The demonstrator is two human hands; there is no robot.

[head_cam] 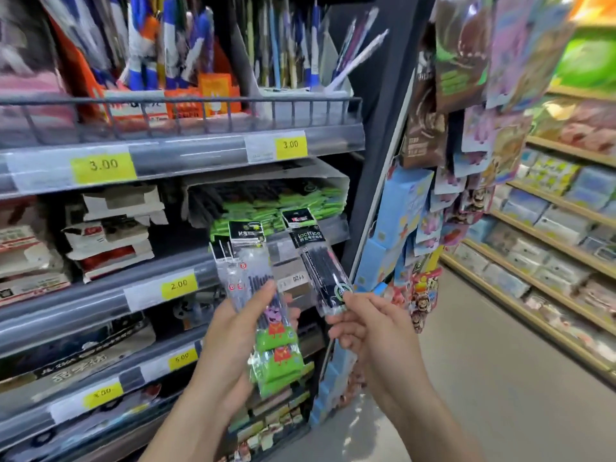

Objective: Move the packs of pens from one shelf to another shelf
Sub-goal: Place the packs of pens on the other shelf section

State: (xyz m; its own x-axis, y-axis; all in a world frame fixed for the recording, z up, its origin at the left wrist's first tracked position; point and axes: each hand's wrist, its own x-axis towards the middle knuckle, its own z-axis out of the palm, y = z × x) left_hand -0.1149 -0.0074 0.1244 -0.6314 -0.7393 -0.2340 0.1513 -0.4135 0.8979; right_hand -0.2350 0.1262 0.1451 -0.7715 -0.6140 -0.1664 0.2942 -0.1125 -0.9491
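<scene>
The left hand (233, 331) grips a fanned bunch of pen packs (263, 311) upright, while just beside it the right hand (363, 325) pinches the bottom of a black pen pack (320, 261).

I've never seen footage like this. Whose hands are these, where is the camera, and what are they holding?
No machine here: a person wears a camera on the head, looking forward and down, so you see their own two hands in a shop aisle. The left hand grips a few clear packs of pens with green cartoon cards. The right hand pinches the bottom of a black pen pack. Behind stand shelves with yellow price tags and a box of similar green packs.
</scene>
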